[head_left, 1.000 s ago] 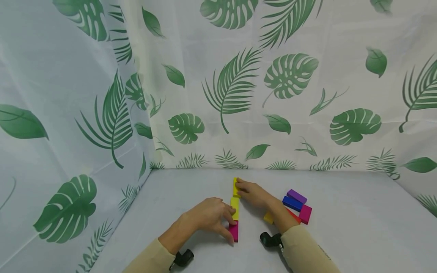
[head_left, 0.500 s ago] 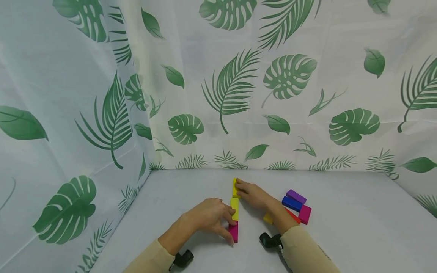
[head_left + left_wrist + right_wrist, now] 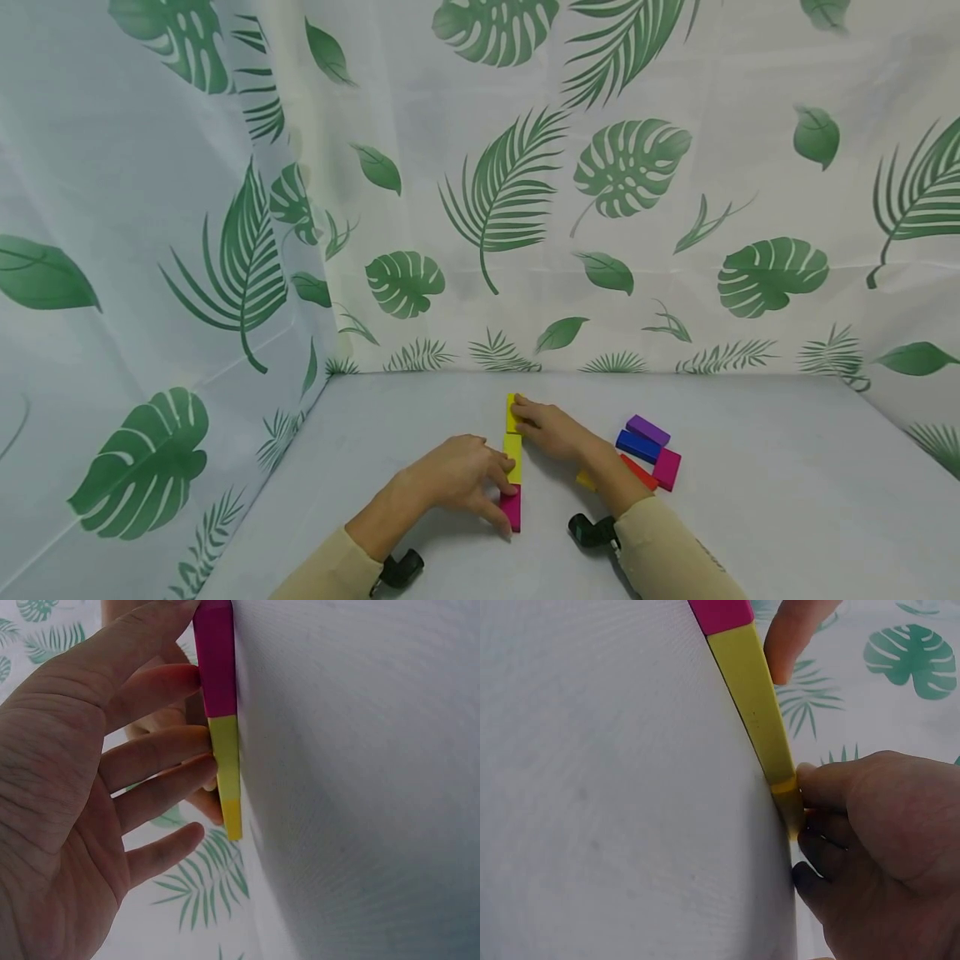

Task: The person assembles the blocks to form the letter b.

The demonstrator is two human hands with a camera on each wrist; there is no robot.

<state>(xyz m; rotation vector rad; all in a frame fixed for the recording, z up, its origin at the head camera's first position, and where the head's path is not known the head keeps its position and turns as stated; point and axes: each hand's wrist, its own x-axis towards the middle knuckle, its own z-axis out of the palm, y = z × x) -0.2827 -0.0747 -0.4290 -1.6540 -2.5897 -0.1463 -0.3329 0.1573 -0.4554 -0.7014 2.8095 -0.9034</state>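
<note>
A magenta block (image 3: 512,512) and two yellow blocks lie end to end in a line running away from me. My left hand (image 3: 461,475) rests over the near part of the row. In the left wrist view its thumb and index finger touch the magenta block (image 3: 217,667), while the middle fingers reach the middle yellow block (image 3: 226,757) and the little finger sticks out. At the far end, my right hand (image 3: 553,429) pinches the far yellow block (image 3: 511,421) between thumb and curled fingers, also visible in the right wrist view, where the hand (image 3: 877,832) partly covers it.
Right of the row lie a purple block (image 3: 648,429), a blue block (image 3: 638,447), another magenta block (image 3: 667,469) and a red block (image 3: 637,473). A yellow-orange block (image 3: 586,480) is partly hidden by the right forearm. A leaf-patterned curtain (image 3: 420,208) borders the white table (image 3: 780,500).
Both hands stay at the same places on the row. The whole scene shifts slightly left in the head view; the blocks keep their arrangement.
</note>
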